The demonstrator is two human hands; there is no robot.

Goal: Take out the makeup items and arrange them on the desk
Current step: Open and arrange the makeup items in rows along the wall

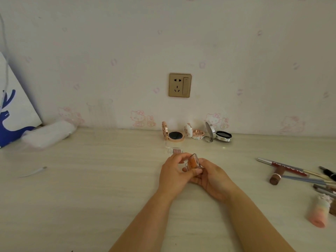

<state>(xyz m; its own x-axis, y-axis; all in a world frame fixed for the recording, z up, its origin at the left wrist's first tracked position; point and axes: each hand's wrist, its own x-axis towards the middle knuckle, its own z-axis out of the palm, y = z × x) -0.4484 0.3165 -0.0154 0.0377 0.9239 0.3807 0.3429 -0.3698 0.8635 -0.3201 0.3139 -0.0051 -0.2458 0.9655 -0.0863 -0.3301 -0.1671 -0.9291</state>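
Note:
A small clear case with an orange pan [193,162] is held above the desk [91,188] by both hands. My left hand [174,174] grips it from the left with thumb across the front; my right hand [212,179] cups it from below and the right. Just behind lies another small clear case with a pink pan [175,151]. Along the wall stand three open compacts: a rose-gold one [173,135], a small white patterned one [195,134] and a silver one [219,134]. At the right lie brushes and pencils [298,171] and a brown lipstick tube [276,176].
A pastel sponge-like item [320,211] lies at the far right edge. A white pouch [49,133] and a white bag with a blue deer [12,113] sit at the back left. A clear acrylic holder [101,113] stands by the wall. A thin white stick [32,172] lies left.

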